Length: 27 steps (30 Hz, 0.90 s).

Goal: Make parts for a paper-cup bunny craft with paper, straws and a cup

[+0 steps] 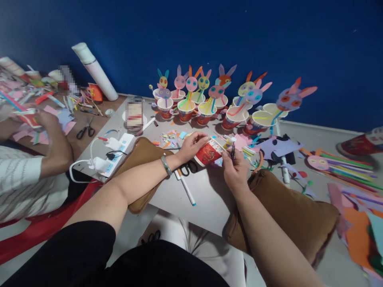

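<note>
My left hand (192,146) is closed around a red patterned paper cup (209,152), which lies tilted on its side above the table. At the cup's right end is my right hand (236,169), its fingers pinching a slim dark pen-like tool (233,152). Whether that tool touches the cup I cannot tell. Below the cup lie black-handled scissors (189,169), partly hidden, and a white marker (186,188) with a blue end. Behind my hands stand several paper cups (206,116) with coloured paper rabbit heads (191,84) on strips.
Brown cushions (284,213) lie under both forearms. A white power strip (118,155) with plugged cables sits at left. Paper scraps (172,139) and coloured sheets (356,227) cover parts of the table (206,199). Another person's hand (49,123) works at left. A blue wall (191,32) stands behind.
</note>
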Motion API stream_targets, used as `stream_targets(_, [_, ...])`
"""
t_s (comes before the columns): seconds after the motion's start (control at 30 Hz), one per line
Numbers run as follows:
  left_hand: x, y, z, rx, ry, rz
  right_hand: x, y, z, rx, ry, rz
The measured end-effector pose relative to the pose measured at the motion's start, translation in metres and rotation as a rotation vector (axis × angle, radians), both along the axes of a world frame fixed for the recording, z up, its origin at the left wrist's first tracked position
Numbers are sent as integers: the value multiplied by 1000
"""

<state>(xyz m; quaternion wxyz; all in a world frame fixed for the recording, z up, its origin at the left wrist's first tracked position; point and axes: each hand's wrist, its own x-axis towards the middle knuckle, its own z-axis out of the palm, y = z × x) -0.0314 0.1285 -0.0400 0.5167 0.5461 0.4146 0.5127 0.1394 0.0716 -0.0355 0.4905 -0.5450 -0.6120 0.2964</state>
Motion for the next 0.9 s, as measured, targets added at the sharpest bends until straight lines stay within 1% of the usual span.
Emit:
stream_targets(0.07, [-1,0,2,7,14,43,0,1,0,16,-2,-25])
stream_targets(0.1, [-5,-1,6,27,24,73,1,2,0,26,-2,-38])
stream_targets(0.17, [-17,-3,20,112,67,159,1,3,2,34,-5,-51])
stream_targets(0.2, [-25,-4,28,168,122,195,0,3,2,33,-5,-53])
stream_targets(0.27, [-47,-5,46,246,289,235,0,3,3,30,3,-59])
stream_targets(0.3, [-60,-6,54,251,414,248,0,3,4,28,9,-62])
stream_targets(0.37, [-87,-9,63,217,717,217,-1,3,3,26,16,-71])
stream_targets(0.43, [-113,-13,65,185,1019,204,-1,3,2,31,13,-77])
stream_targets(0.47, [-124,-16,62,163,1148,169,-1,3,2,36,14,-78])
stream_targets(0.53, [-140,-23,55,119,1294,2,-1,3,1,42,27,-79])
stream_targets(0.57, [-144,-27,51,98,1326,-65,-1,3,1,40,33,-81])
stream_targets(0.63, [-147,-34,46,67,1372,-101,-1,4,0,36,34,-86])
stream_targets(0.7, [-144,-38,46,45,1439,-80,-1,4,-1,43,27,-94])
stream_targets(0.8, [-135,-43,51,10,1541,-45,-2,5,-1,62,31,-98])
stream_targets(0.9, [-129,-50,55,-30,1588,-23,-2,6,0,76,17,-94])
